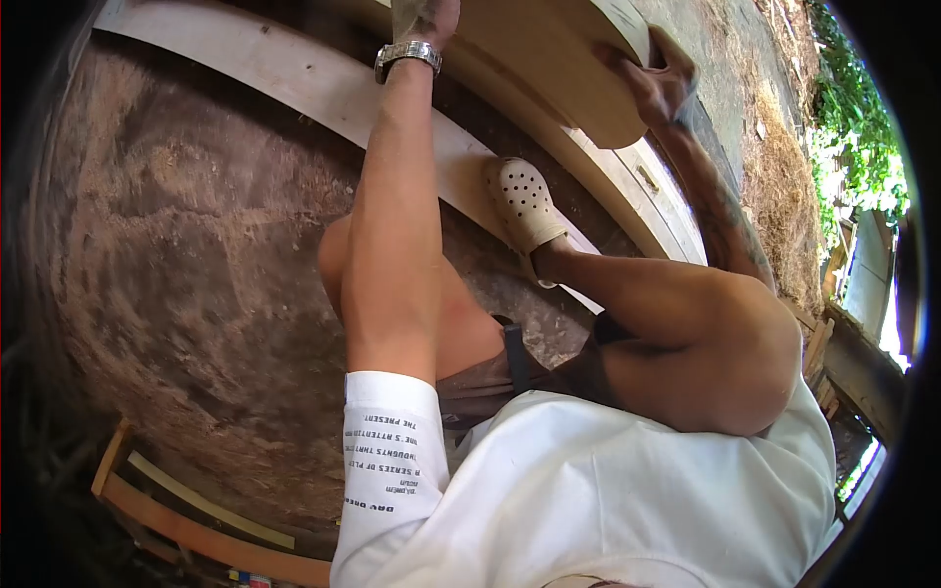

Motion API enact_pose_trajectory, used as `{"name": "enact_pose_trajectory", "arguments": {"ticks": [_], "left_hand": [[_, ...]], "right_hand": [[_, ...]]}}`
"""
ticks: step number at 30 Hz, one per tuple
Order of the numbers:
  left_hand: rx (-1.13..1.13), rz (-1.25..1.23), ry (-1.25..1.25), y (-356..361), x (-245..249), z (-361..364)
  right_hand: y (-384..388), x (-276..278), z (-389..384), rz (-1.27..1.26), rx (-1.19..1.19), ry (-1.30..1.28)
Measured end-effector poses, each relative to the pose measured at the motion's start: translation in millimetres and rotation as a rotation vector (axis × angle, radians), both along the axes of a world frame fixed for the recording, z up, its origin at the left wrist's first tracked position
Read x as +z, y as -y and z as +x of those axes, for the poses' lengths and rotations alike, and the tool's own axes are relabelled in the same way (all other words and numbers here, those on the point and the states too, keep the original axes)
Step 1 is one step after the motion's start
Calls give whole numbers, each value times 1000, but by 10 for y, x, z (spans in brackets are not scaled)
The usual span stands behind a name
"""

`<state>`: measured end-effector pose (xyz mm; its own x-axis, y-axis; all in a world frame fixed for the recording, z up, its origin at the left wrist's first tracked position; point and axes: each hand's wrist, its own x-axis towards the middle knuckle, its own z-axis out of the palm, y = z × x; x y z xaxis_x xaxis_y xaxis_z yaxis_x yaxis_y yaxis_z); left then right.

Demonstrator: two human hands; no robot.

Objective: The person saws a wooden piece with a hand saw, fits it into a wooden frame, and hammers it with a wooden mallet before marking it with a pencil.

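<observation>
A wide, curved wooden board reaches in from the top edge. My right hand is closed around the rounded end of this board at the upper right. Beside the board's left part is my left hand, with a metal watch on the wrist. The top edge cuts that hand off, so its fingers and any grip are hidden. Under the board lie long pale planks. My foot, in a beige clog, rests on another long plank.
Brown dirt ground spreads at the left. A wooden frame lies at the lower left. Dry fibrous debris and green plants are at the right, above stacked timber.
</observation>
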<state>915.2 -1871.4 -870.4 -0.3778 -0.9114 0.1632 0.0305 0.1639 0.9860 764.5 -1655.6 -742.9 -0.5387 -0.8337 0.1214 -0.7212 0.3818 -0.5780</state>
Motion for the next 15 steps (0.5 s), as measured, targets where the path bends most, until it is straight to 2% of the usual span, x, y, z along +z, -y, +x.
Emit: {"name": "enact_pose_trajectory", "arguments": {"ticks": [2, 5, 8, 9, 10, 14, 15], "left_hand": [[-8, -47, -10, 78, -33, -46], [256, -978, 479, 372, -301, -76], [-206, -364, 104, 491, 199, -72], [-98, -636, 147, 606, -5, -202], [-104, -606, 139, 706, -219, -281], [-156, -475, 122, 672, -172, -318], [-171, -442, 125, 680, -171, -316]], "right_hand": [[113, 120, 9, 95, -30, 0], [41, -75, -187, -1, -4, -18], [22, -121, -192, 1, 5, -88], [24, -121, -189, 12, 22, -74], [43, -98, -194, 18, 38, -63], [84, -111, -299, 81, 90, -67], [139, -5, -264, -27, 102, -93]]}}
